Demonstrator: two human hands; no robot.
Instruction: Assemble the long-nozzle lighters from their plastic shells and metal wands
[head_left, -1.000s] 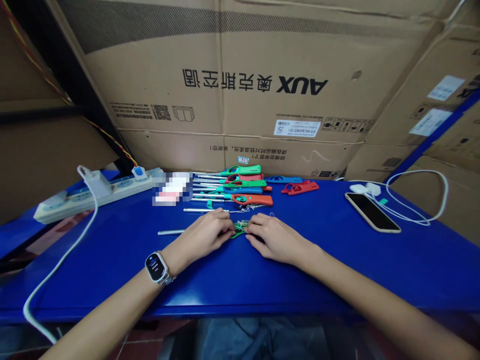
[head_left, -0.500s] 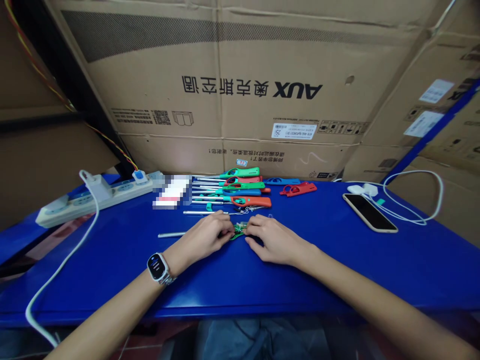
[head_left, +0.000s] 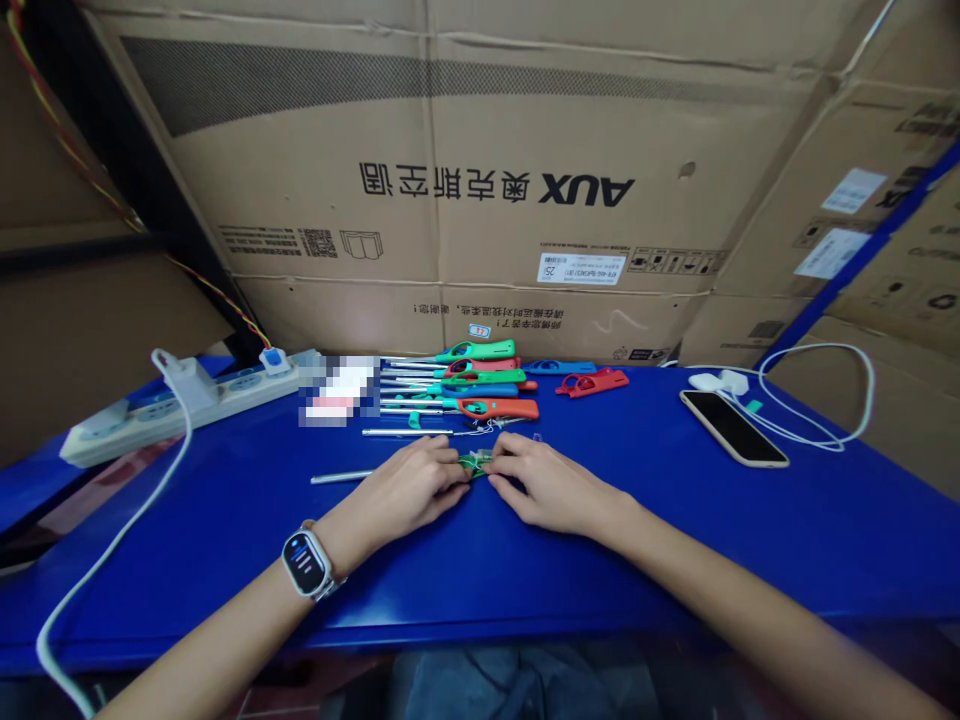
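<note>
My left hand (head_left: 412, 487) and my right hand (head_left: 541, 481) meet at the middle of the blue table (head_left: 675, 520). Both are closed, fingertips pinching a small green lighter part (head_left: 475, 463) that lies between them on the table. A thin metal tube (head_left: 341, 477) sticks out to the left from under my left hand. A smartwatch (head_left: 304, 560) is on my left wrist. Just behind my hands lies a row of long-nosed lighters (head_left: 480, 380) in green, red and blue, with another loose metal tube (head_left: 409, 432) in front of them.
A white power strip (head_left: 187, 400) with a plugged cable (head_left: 97, 570) lies at the left. A phone (head_left: 733, 427) and a white charger cable (head_left: 825, 400) lie at the right. Red and blue lighter shells (head_left: 592, 380) sit beside the row. Large cardboard boxes (head_left: 495, 180) wall off the back.
My hands stay together on the green part with only slight finger shifts. The view has tilted a little, so everything sits slightly lower and further left in the picture.
</note>
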